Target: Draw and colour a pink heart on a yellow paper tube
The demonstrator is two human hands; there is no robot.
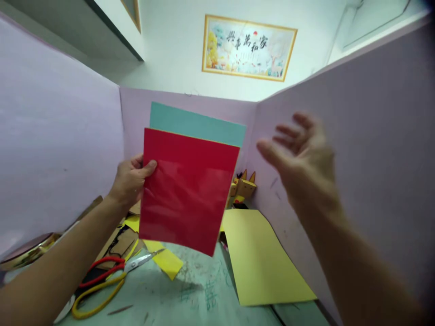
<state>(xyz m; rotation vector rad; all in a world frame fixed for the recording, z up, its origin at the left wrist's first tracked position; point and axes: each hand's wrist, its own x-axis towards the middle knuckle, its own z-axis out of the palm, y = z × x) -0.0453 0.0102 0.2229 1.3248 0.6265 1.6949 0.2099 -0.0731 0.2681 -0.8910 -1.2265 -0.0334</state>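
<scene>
My left hand (131, 179) grips the left edge of a glossy red sheet (188, 190), its thumb lying on the front. Behind the red one a teal sheet (197, 122) sticks up above the top edge, apparently held in the same grip. A thin yellowish line shows between the two. To the right, my right hand (302, 156) is raised apart from the sheets, fingers spread and slightly blurred, with nothing in it. A large yellow sheet (265, 258) lies below, between the held sheets and my right forearm.
Scissors (125, 267) with red and yellow handles rest at the lower left, beside a yellow paper scrap (165, 260). A golden tape roll (30, 251) sits at far left. Cardboard figures (244, 185) stand in the back corner. Pale purple panels (61, 136) surround the green tabletop (190, 290).
</scene>
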